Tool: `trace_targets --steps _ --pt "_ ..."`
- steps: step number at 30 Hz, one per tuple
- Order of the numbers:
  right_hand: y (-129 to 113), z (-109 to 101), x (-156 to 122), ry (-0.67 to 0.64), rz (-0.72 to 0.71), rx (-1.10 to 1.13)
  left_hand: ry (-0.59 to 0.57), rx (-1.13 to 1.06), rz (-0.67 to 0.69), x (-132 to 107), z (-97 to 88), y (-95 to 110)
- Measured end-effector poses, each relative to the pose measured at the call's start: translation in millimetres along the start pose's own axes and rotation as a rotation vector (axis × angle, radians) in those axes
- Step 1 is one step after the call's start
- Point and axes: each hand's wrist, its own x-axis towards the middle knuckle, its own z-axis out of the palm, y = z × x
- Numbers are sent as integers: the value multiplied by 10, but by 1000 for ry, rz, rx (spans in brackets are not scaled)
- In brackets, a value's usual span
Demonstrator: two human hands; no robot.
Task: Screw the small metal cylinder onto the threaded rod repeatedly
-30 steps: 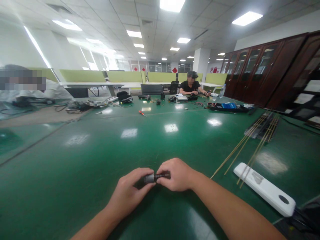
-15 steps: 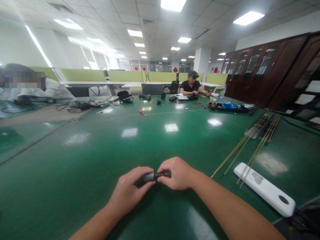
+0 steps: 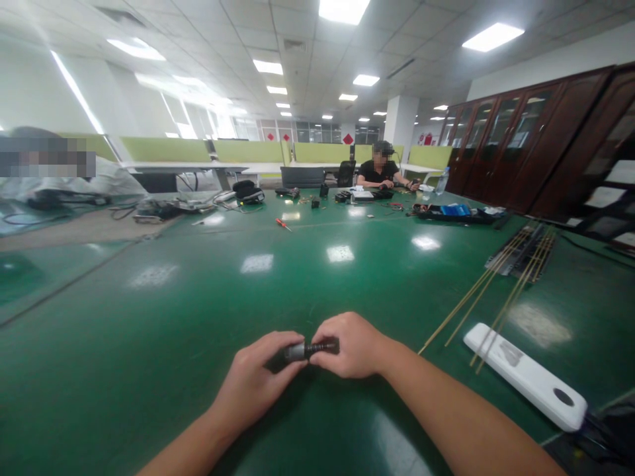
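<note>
Both of my hands meet low in the middle of the head view, just above a glossy green table (image 3: 208, 311). My left hand (image 3: 255, 380) pinches the grey end of a small dark cylindrical part (image 3: 308, 349). My right hand (image 3: 350, 345) is closed round the part's black ribbed end. The part lies level between the two hands, and its far end is hidden in my right fingers.
A white power strip (image 3: 526, 383) lies at the right, with several thin yellow rods (image 3: 489, 281) across it and a dark rail (image 3: 520, 251) beyond. A red screwdriver (image 3: 282, 225) lies mid-table. One person (image 3: 381, 170) sits at the far end, another (image 3: 49, 178) at the left.
</note>
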Motion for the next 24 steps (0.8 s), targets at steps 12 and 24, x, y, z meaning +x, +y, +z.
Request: trace_targets --steps 12,24 --pt "7 21 9 20 11 -3 1 10 7 -21 17 -43" --pt "-19 -7 3 23 33 6 0 15 7 -35 12 -60"
